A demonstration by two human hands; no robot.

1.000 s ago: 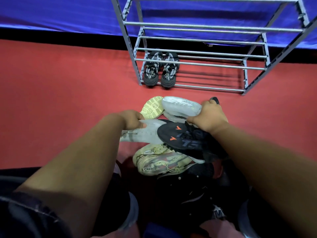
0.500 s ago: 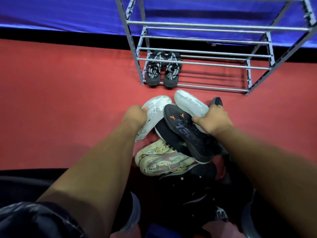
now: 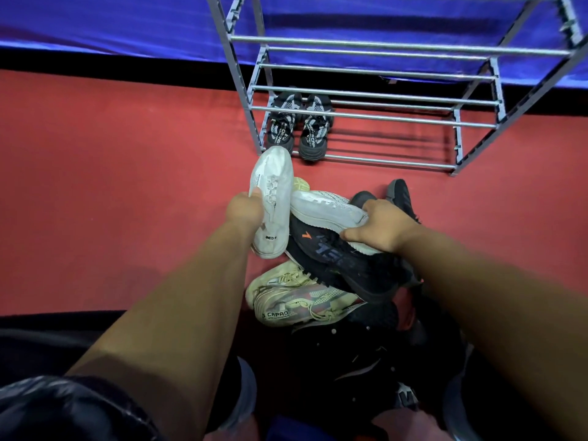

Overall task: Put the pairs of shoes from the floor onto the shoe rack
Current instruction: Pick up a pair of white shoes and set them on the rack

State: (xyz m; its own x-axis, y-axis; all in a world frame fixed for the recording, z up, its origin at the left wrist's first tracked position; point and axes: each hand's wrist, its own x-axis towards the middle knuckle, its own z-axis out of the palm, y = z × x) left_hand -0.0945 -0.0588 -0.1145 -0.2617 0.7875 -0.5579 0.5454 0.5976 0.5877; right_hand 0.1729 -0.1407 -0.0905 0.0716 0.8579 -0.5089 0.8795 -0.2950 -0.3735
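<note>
My left hand (image 3: 245, 210) grips a white sneaker (image 3: 273, 198), lifted with its toe toward the rack. My right hand (image 3: 380, 227) rests closed on the second white sneaker (image 3: 324, 210), which lies across the pile. Under it lies a black sneaker with orange marks (image 3: 343, 259). A cream sneaker (image 3: 299, 302) sits at the near side of the pile. The grey metal shoe rack (image 3: 375, 117) stands ahead. A black-and-white pair (image 3: 299, 128) stands at the left of its bottom shelf.
Red carpet floor (image 3: 111, 186) spreads to the left and right of the pile. More dark shoes (image 3: 397, 194) lie behind my right hand. A blue wall covering (image 3: 111, 23) runs behind the rack. My knees and dark clothing fill the bottom of the view.
My left hand has raised the white sneaker out of the pile and turned its toe toward the rack. My right hand has shifted onto the other white sneaker.
</note>
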